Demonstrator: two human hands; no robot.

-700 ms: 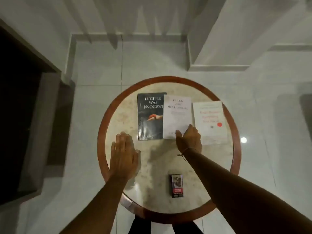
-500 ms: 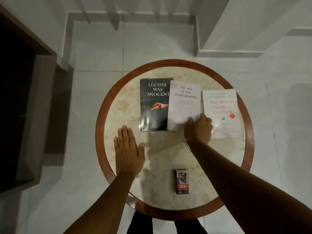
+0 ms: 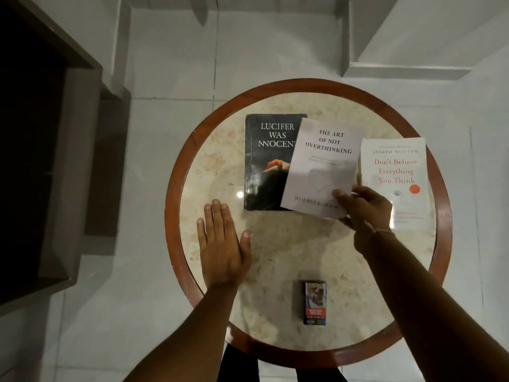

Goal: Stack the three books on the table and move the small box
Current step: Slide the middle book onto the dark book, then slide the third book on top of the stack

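Observation:
Three books lie side by side on the round table (image 3: 209,172). The black book (image 3: 264,166) is on the left. The pale grey middle book (image 3: 322,166) is tilted, its left edge overlapping the black one. My right hand (image 3: 360,208) grips its lower right corner, thumb on the cover. The white book with red lettering (image 3: 396,172) lies on the right, partly under my right hand. My left hand (image 3: 223,246) rests flat on the table, fingers apart, below and left of the black book. The small box (image 3: 314,302) stands near the table's front edge.
The table has a marble top and a brown wooden rim (image 3: 172,194). White tiled floor surrounds it. A dark doorway with a grey frame (image 3: 55,172) is on the left. White steps (image 3: 399,51) rise at the back right.
My right hand has taken hold of the grey book's lower right corner and tilted it over the black book. The camera has moved closer. My left hand stays flat.

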